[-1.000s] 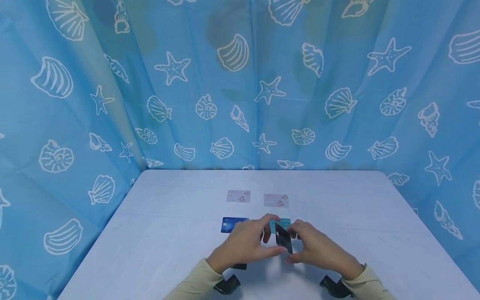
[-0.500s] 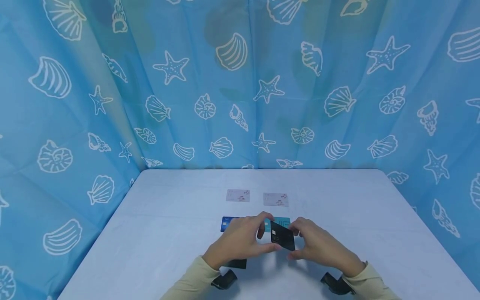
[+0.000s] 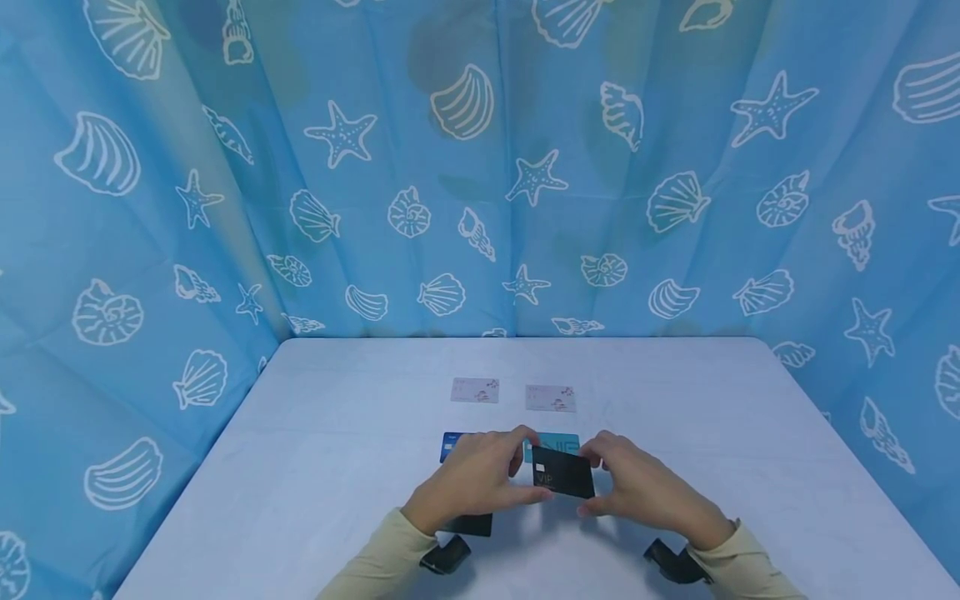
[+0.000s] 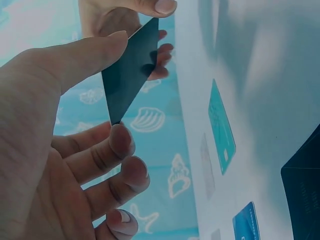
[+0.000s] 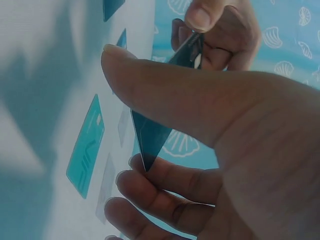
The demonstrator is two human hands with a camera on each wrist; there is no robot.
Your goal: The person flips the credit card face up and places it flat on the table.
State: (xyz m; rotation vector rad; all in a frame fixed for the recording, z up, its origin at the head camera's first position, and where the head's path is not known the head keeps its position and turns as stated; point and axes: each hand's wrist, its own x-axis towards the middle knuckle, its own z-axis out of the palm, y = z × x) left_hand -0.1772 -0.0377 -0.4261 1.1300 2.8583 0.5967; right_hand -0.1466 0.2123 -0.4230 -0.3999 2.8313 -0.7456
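A black card marked VIP (image 3: 564, 474), with a small pale chip, is held up between both hands above the table. My left hand (image 3: 483, 473) pinches its left end between thumb and fingertips. At the opposite end, the right hand (image 3: 641, 481) grips it the same way. The left wrist view shows the card's plain dark back (image 4: 131, 65). Just behind the held card lies a teal card (image 3: 558, 441), partly covered. The left hand hides most of a blue card (image 3: 451, 444). Another dark card (image 3: 474, 525) lies under the left wrist.
Two pale cards with reddish print, one at left (image 3: 475, 390) and one at right (image 3: 550, 398), lie farther back on the white table (image 3: 360, 417). A blue shell-patterned curtain (image 3: 480, 167) hangs behind the table. Black devices sit at the left wrist (image 3: 446, 556) and right wrist (image 3: 677, 563).
The black card has turned from nearly edge-on to showing its printed face toward the head camera. My left hand has shifted slightly left; the right hand has hardly moved.
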